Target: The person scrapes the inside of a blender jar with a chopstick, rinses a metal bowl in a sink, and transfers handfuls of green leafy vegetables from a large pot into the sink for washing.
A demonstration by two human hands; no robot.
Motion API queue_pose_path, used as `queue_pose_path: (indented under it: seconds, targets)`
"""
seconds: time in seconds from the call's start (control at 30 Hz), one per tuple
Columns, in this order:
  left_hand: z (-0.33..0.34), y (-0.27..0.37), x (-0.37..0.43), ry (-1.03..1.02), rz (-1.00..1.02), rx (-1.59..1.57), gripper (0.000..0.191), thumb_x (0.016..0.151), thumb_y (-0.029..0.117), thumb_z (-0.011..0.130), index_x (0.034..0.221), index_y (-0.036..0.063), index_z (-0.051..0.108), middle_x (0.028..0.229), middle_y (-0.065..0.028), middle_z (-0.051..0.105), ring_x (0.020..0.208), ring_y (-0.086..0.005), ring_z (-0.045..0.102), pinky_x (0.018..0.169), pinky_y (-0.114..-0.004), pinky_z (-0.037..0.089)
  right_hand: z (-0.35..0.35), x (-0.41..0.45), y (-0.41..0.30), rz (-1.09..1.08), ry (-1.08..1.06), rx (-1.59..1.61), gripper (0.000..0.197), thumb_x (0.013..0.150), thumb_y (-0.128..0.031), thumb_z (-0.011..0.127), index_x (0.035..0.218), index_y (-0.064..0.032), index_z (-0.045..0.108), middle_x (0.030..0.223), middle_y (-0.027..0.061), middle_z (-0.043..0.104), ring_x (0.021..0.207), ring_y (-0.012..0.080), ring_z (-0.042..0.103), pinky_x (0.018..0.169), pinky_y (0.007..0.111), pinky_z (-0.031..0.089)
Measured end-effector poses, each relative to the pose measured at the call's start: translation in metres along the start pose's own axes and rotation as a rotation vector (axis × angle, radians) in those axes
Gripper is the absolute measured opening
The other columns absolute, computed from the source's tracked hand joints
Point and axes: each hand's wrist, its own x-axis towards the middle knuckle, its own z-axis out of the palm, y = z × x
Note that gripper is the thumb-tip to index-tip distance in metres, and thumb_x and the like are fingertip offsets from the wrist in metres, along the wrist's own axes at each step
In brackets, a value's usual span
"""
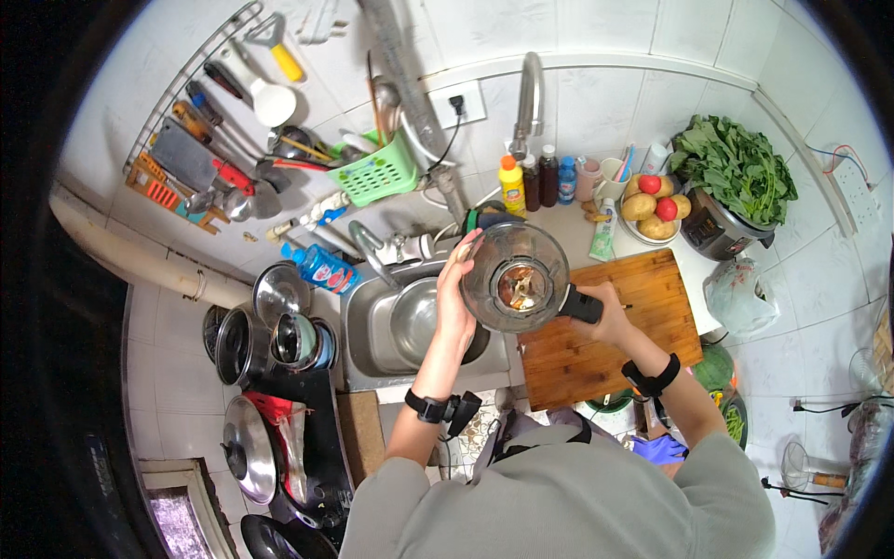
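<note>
A clear blender jug (515, 277) with metal blades at its bottom is held up between my hands, its open mouth facing the camera. My left hand (455, 297) presses against the jug's left wall with the fingers spread along it. On the other side, my right hand (605, 314) grips the jug's black handle (581, 305). Beneath the right hand lies a wooden cutting board (628, 335). Below and left of the jug is the steel sink (363, 342), where a metal basin (417, 321) sits. A dark object behind the jug is mostly hidden.
A curved faucet (374, 251) reaches over the sink. Bottles, including a yellow one (513, 189), stand along the wall. Farther right are a bowl of potatoes (656, 227) and a cooker (723, 227) topped with leafy greens. Pots (237, 346) and a stove (318, 419) lie left.
</note>
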Motion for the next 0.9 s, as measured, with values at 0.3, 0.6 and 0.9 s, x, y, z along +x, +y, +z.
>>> queue_pose_path:
  seconds: [0.3,0.6,0.9]
  targets:
    - [0.062,-0.064,0.078,0.015,-0.048,-0.057,0.043,0.086,0.004,0.044,0.130,0.0002,0.045,0.131,-0.0081,0.047,0.123,-0.0186,0.042,0.105,-0.030,0.029,-0.083,0.013,0.071,-0.099,0.090,-0.158,0.021,0.061,-0.013,0.070,0.074,0.0022,0.062,0.053,0.0122,0.054,0.045,0.0238,0.054,0.046,0.030,0.042]
    - [0.064,-0.096,0.157,-0.007,-0.142,0.026,0.039,0.088,0.006,0.041,0.126,-0.0020,0.049,0.128,-0.0087,0.051,0.125,-0.0202,0.042,0.105,-0.031,0.029,-0.082,0.032,0.136,-0.079,0.345,-0.262,0.031,0.064,-0.020,0.071,0.080,0.0053,0.063,0.057,0.0134,0.057,0.045,0.0200,0.055,0.046,0.031,0.044]
    - [0.051,-0.119,0.197,0.036,-0.238,0.006,0.039,0.087,0.011,0.040,0.123,0.0002,0.052,0.126,-0.0128,0.053,0.122,-0.0225,0.044,0.103,-0.034,0.033,-0.085,0.052,0.174,0.079,0.348,-0.031,0.030,0.065,-0.019,0.069,0.080,0.0068,0.061,0.056,0.0103,0.057,0.044,0.0156,0.049,0.045,0.031,0.041]
